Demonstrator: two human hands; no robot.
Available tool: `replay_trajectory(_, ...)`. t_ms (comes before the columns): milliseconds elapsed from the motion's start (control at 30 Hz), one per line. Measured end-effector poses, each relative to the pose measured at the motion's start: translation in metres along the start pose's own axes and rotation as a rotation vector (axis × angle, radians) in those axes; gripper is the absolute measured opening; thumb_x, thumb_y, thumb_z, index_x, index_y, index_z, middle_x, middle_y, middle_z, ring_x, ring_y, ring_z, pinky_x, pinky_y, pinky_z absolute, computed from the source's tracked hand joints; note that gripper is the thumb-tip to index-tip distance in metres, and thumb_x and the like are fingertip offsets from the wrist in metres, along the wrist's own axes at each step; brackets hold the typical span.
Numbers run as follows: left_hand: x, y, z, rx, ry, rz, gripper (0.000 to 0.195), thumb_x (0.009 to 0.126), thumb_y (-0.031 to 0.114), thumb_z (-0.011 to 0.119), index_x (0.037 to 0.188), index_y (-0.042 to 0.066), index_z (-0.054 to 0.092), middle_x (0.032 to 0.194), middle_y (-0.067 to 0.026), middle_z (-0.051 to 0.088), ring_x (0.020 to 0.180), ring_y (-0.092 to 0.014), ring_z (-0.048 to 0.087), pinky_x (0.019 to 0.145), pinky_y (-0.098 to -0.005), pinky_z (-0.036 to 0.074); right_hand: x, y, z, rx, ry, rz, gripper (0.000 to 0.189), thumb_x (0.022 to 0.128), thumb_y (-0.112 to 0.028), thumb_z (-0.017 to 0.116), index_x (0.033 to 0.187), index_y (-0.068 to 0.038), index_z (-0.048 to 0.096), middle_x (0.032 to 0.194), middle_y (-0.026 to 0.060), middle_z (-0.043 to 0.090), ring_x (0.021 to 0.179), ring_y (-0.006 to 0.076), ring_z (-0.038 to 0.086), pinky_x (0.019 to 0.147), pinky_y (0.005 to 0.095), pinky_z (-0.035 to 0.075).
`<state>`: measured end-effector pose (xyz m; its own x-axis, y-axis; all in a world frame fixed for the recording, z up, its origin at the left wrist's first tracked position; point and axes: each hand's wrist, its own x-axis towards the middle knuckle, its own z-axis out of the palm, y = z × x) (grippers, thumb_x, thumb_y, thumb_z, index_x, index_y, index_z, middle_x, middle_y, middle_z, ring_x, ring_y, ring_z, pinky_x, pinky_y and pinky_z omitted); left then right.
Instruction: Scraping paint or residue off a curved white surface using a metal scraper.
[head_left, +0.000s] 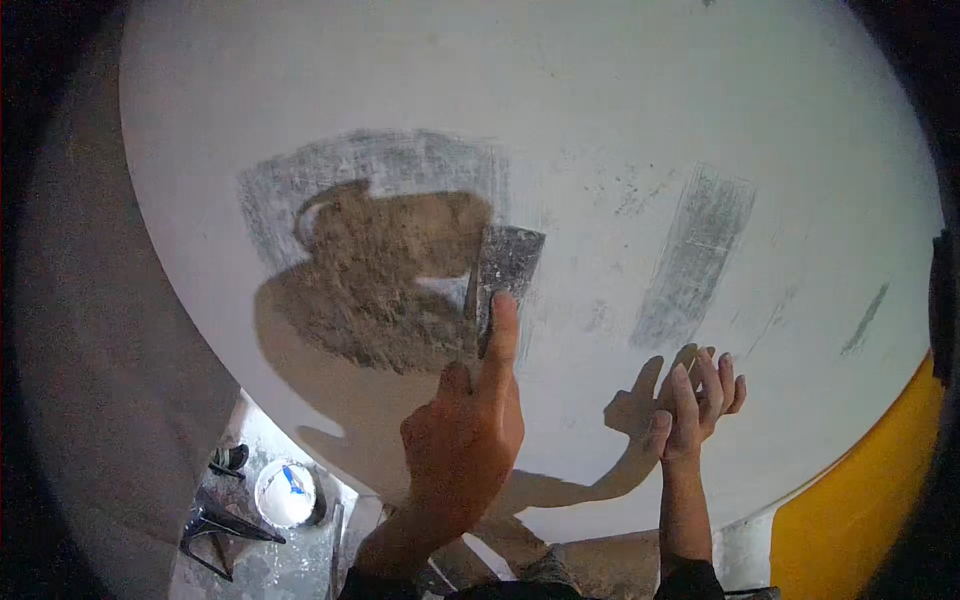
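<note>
My left hand (469, 427) grips a putty knife (512, 259) with a wide dark blade, its index finger extended along the blade. The blade lies against a large white surface (570, 420), at the right edge of a broad grey, scraped-looking patch (367, 161). Shadows of the hand and arm cover much of that patch. Farther right, my right hand (701, 405) is raised near the surface with its fingers apart and slightly curled, and nothing shows in it. Above it runs a slanting grey strip (697, 255) on the white surface.
At the lower left, a white bucket (285, 506) with a blue-handled tool (292, 480) stands on a stained floor (292, 562). Beside it are a black stand-like object (225, 529) and a dark shoe-like item (229, 459). A yellow surface (847, 495) is at the lower right.
</note>
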<state>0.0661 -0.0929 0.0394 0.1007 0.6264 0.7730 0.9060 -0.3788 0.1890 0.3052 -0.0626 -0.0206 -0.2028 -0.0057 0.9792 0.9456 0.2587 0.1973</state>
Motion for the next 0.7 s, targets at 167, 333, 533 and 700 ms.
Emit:
replay_trajectory(167, -0.028, 0.011, 0.0, 0.038, -0.261, -0.205, 0.054, 0.082, 0.007, 0.052, 0.133, 0.007, 0.036, 0.06, -0.0154, 0.053, 0.051, -0.029, 0.055, 0.046, -0.04, 0.043, -0.004, 0.004, 0.001, 0.015, 0.004, -0.002, 0.035, 0.087, -0.031, 0.037, 0.107, -0.01, 0.058, 0.12, 0.0132, 0.051, 0.122, 0.0312, 0.037, 0.104, 0.0464, 0.012)
replay_trajectory(333, 0.001, 0.005, -0.003, 0.057, -0.086, -0.074, 0.058, 0.081, 0.011, 0.056, 0.135, 0.01, 0.034, 0.06, -0.0127, 0.052, 0.047, -0.022, 0.054, 0.039, -0.033, 0.041, 0.0, 0.005, 0.004, 0.049, 0.026, -0.011, 0.04, 0.086, -0.034, 0.035, 0.105, -0.009, 0.06, 0.118, 0.014, 0.052, 0.122, 0.03, 0.036, 0.105, 0.0458, 0.009)
replay_trajectory(533, -0.01, 0.015, -0.009, 0.003, -0.137, -0.13, 0.054, 0.081, 0.007, 0.054, 0.133, 0.007, 0.037, 0.06, -0.0142, 0.052, 0.05, -0.026, 0.055, 0.044, -0.0362, 0.044, 0.008, 0.006, 0.001, 0.007, 0.009, -0.026, 0.038, 0.087, -0.029, 0.035, 0.107, -0.006, 0.057, 0.121, 0.0153, 0.05, 0.123, 0.0332, 0.037, 0.105, 0.0459, 0.012)
replay_trajectory(700, -0.004, 0.008, -0.006, 0.026, -0.155, -0.137, 0.054, 0.081, 0.009, 0.055, 0.133, 0.008, 0.038, 0.06, -0.0137, 0.053, 0.049, -0.025, 0.055, 0.042, -0.0366, 0.043, 0.003, 0.005, 0.001, -0.004, -0.013, -0.036, 0.039, 0.088, -0.029, 0.034, 0.108, -0.005, 0.057, 0.121, 0.0155, 0.05, 0.124, 0.0343, 0.035, 0.105, 0.0463, 0.013)
